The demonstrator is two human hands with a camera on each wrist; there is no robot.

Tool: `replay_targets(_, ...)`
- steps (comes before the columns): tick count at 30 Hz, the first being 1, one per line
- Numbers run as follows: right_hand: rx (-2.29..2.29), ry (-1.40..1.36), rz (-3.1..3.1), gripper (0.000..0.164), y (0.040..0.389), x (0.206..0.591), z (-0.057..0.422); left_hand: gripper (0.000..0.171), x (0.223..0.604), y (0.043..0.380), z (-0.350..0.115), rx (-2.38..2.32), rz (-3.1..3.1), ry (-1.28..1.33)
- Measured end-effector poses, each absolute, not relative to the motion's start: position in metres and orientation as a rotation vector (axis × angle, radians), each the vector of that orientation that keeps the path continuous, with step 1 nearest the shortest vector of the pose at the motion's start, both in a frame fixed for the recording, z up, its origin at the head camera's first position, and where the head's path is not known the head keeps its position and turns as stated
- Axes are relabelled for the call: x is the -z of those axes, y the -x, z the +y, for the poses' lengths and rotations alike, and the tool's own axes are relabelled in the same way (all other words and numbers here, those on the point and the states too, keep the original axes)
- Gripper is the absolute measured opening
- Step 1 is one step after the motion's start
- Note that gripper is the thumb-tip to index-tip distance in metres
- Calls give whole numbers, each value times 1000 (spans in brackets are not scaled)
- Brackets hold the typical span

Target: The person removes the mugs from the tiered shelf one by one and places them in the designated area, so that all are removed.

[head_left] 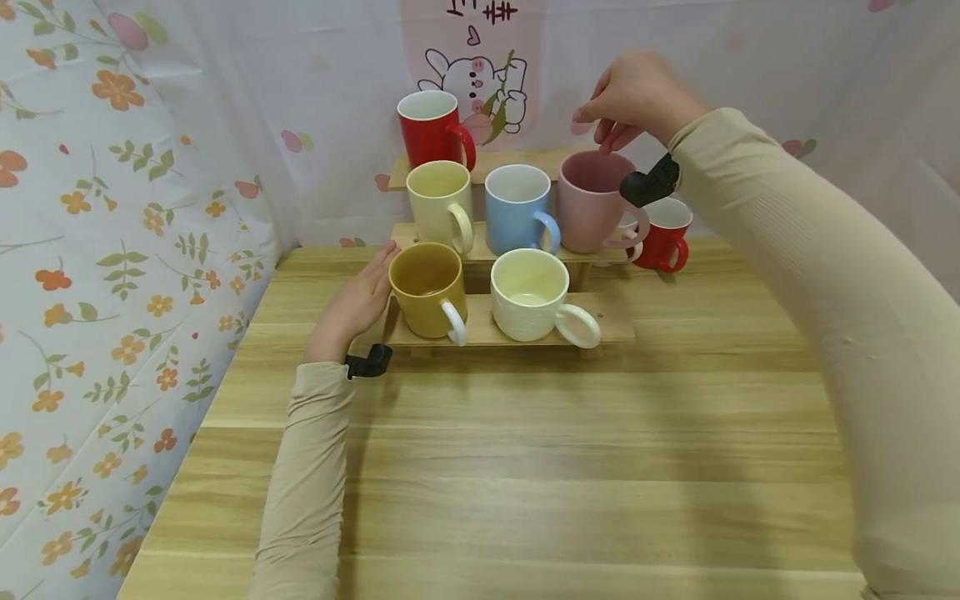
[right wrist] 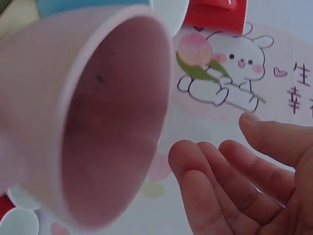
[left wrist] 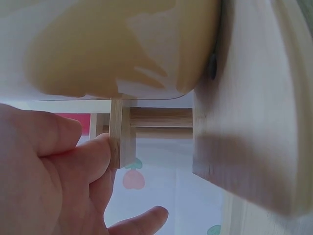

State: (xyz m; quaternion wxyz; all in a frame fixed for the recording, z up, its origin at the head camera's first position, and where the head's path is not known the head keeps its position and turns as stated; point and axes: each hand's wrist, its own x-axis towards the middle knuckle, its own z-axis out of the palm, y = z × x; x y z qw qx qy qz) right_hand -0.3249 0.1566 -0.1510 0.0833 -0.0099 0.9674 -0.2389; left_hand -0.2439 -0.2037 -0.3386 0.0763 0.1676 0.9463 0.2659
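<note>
My right hand point(head_left: 633, 96) is raised over the pink mug point(head_left: 588, 208), which stands at the right end of the wooden shelf's middle tier point(head_left: 477, 247). In the right wrist view its fingers point(right wrist: 195, 196) are loosely bent, beside the pink mug's rim and apart from it, holding nothing. My left hand point(head_left: 356, 300) lies along the shelf's left end, left of the mustard mug point(head_left: 416, 308). In the left wrist view its fingertips point(left wrist: 103, 147) touch the end of a wooden board. A light blue mug point(head_left: 517, 217) and a pale yellow mug point(head_left: 435, 204) share the middle tier.
On the top tier stands a red mug point(head_left: 427, 137); a cream mug point(head_left: 525, 308) is on the bottom tier. Another red mug point(head_left: 660, 237) sits right of the shelf, with a white mug partly hidden beside it. A printed curtain point(head_left: 330, 100) hangs behind the wooden table point(head_left: 525, 467).
</note>
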Motion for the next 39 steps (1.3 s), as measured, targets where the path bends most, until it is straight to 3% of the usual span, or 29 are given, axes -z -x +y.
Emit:
replay_targets(23, 726, 88, 2820, 29, 357, 158, 83, 53, 343, 245, -206, -815, 2861, -533)
replay_targets(39, 755, 129, 2734, 39, 354, 165, 54, 49, 338, 235, -200, -825, 2866, -593)
